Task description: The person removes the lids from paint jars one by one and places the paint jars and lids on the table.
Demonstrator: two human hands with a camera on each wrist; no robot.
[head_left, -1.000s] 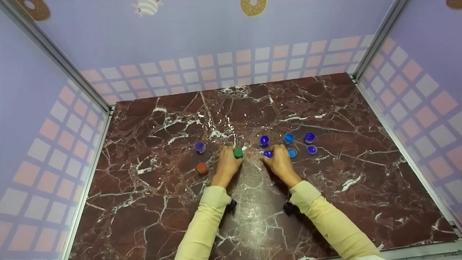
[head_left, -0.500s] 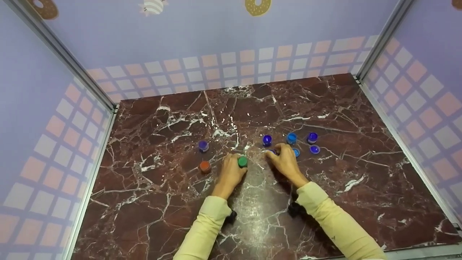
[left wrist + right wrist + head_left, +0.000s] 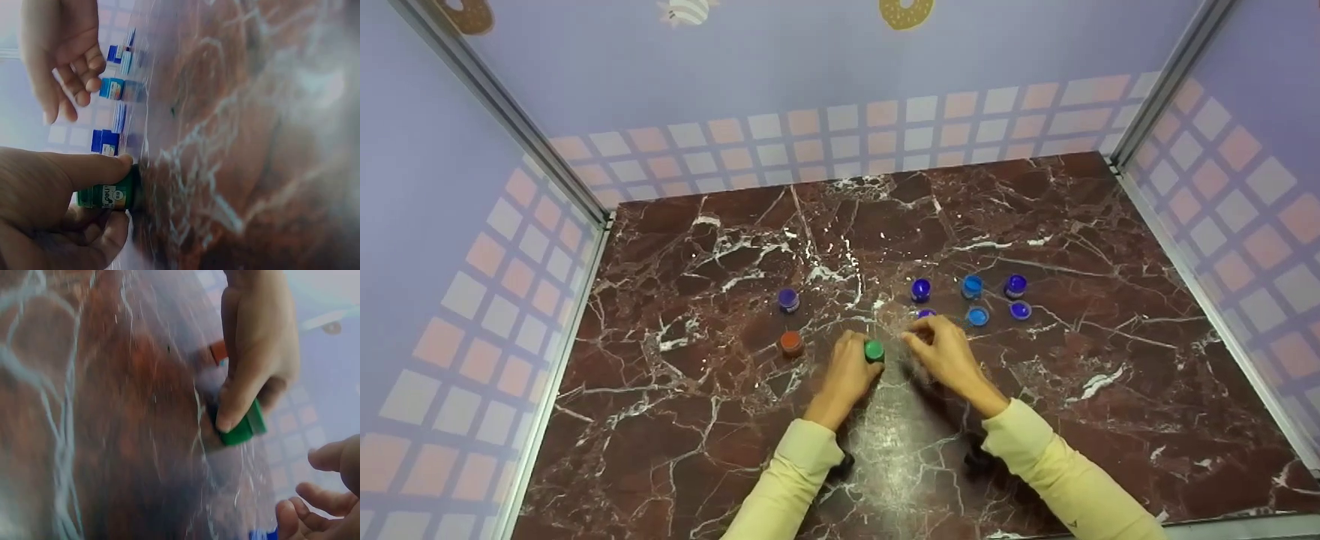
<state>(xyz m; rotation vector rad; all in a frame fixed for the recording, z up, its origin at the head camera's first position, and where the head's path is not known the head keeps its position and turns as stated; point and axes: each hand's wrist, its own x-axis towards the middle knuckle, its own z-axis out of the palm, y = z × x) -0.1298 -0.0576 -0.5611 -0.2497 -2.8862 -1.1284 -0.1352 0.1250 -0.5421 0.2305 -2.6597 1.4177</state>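
Observation:
My left hand (image 3: 849, 369) grips a small green paint jar (image 3: 874, 351) between thumb and fingers. In the left wrist view the jar (image 3: 109, 196) stands upright on the tabletop, its label facing the camera. To its right, my right hand (image 3: 949, 356) hovers with loosely bent fingers and nothing in them. Just beyond those fingertips lies a dark blue lid (image 3: 927, 313), partly hidden by the hand. Behind that lid stands an open dark blue jar (image 3: 921, 290).
Further right stand a light blue jar (image 3: 972, 286) and a violet-blue jar (image 3: 1015, 285), with a light blue lid (image 3: 977, 316) and a violet-blue lid (image 3: 1020, 310) in front. Left of my hands are a purple jar (image 3: 788, 300) and an orange jar (image 3: 791, 343). Walls enclose the marbled table (image 3: 675, 450).
My left hand has drawn the green jar nearer to me and slightly right. The right hand has come away from the dark blue lid, leaving it on the table, and moved toward the green jar.

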